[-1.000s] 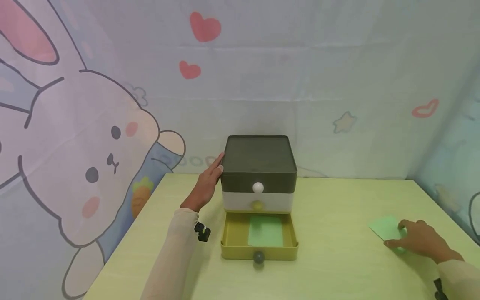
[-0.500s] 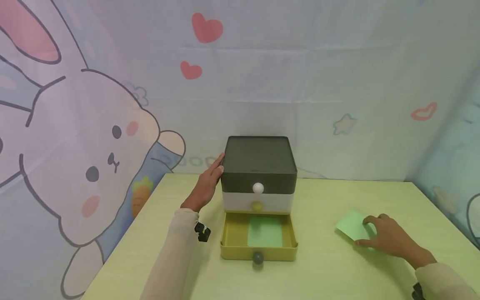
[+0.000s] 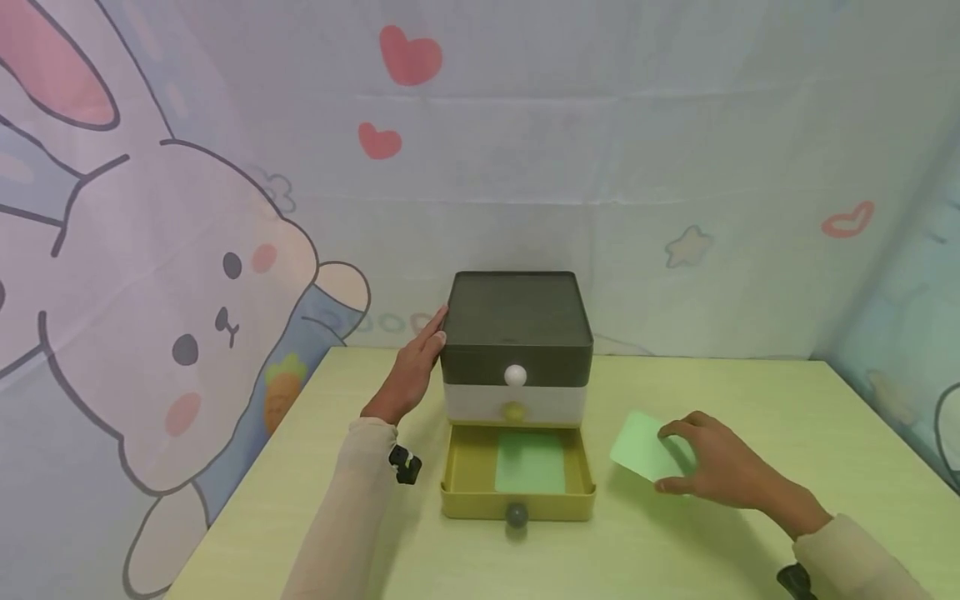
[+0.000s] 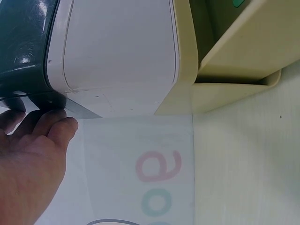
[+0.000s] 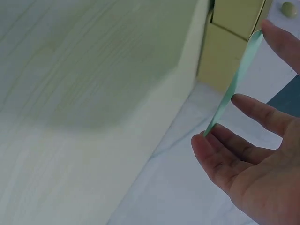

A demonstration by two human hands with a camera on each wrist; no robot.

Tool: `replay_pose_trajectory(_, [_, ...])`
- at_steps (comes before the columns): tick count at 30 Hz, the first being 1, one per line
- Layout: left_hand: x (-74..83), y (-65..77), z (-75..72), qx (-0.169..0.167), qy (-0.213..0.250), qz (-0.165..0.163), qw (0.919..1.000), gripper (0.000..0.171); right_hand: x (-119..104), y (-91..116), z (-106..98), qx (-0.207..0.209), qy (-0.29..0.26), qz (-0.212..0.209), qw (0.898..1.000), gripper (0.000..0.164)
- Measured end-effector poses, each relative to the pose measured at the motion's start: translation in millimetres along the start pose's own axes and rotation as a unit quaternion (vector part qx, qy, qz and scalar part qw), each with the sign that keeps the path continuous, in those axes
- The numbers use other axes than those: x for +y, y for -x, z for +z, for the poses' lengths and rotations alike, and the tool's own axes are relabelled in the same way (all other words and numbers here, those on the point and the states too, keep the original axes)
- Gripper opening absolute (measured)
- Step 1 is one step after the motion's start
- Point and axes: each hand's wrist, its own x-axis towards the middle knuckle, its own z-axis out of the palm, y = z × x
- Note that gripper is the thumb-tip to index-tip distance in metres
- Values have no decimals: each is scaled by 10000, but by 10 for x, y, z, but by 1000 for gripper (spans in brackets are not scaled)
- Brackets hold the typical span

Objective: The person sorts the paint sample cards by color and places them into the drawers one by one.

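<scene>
A small drawer box point(image 3: 517, 310) stands mid-table in the head view, with a dark top tier, a white one below and a yellow base. The yellow bottom drawer point(image 3: 555, 506) is pulled out, and a green paper square point(image 3: 531, 462) lies in it. My left hand point(image 3: 408, 379) rests its extended fingers against the left side of the dark tier. Right of the drawer, my right hand point(image 3: 727, 467) pinches a second green paper point(image 3: 637, 446) by its edges, thumb on the near side. The right wrist view shows this paper point(image 5: 234, 84) nearly edge-on, slightly bowed between thumb and fingers.
The pale yellow-green table point(image 3: 697, 554) reaches back to a cloth backdrop point(image 3: 622, 150) printed with a rabbit and hearts. A grey knob point(image 3: 517, 515) sticks out from the drawer front. At the far right a dark curved line point(image 3: 942, 433) shows.
My right hand has carried its green paper leftward across the table, from the right side to near the open drawer. The left hand and the drawer box have stayed put.
</scene>
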Motion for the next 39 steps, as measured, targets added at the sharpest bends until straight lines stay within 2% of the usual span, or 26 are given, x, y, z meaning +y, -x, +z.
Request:
replay_pose_trajectory(9, [11, -18, -1, -16, 41, 42, 10000, 55, -267, -23, -61, -109, -158, -612, 9979, 62])
replay_pose_trajectory(19, [6, 9, 1, -37, 35, -47, 10000, 54, -530, -128, 34, -374, -147, -992, 9943, 58])
replay_pose_trajectory(30, [-15, -2, -14, -48, 28, -45, 10000, 56, -886, -382, 151, -700, -165, -1426, 9872, 60])
replay_pose_trajectory(39, [-5, -1, -4, -63, 54, -25, 10000, 54, -1034, -557, 309, -881, -1, -1534, 9842, 57])
